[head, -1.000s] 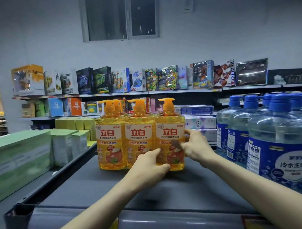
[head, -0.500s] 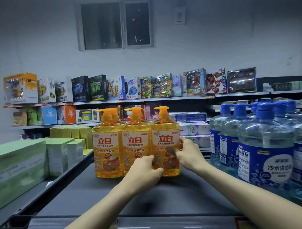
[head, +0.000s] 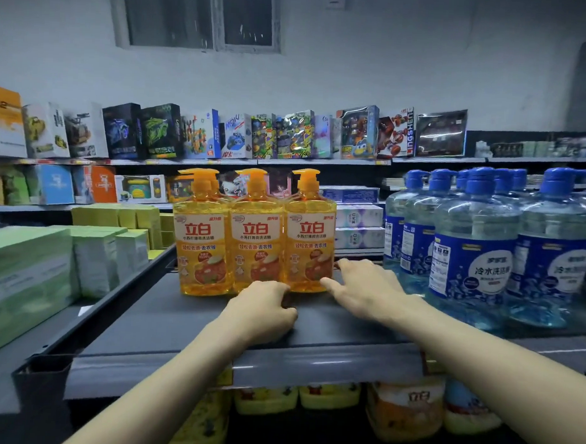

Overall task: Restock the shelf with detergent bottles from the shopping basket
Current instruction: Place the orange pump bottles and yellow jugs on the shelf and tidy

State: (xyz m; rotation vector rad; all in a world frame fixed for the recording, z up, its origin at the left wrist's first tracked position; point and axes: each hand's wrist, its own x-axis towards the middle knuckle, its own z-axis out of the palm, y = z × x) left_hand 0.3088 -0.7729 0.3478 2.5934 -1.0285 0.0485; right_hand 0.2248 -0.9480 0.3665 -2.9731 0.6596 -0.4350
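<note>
Centre frame: three orange translucent plastic pump bottles of detergent (head: 254,240) stand upright, touching, labels forward, on the dark grey metal shelf (head: 182,321); left hand (head: 265,309) before the middle one, fingers curled, gripping nothing; right hand (head: 362,287) beside it, fingers spread, thumb at the rightmost base. Best to square the row by nudging low, clear of the blue-capped clear plastic jugs (head: 476,248) at right.

Three orange detergent bottles (head: 256,240) in the front row, at least six blue-capped bottles (head: 473,261) alongside
</note>
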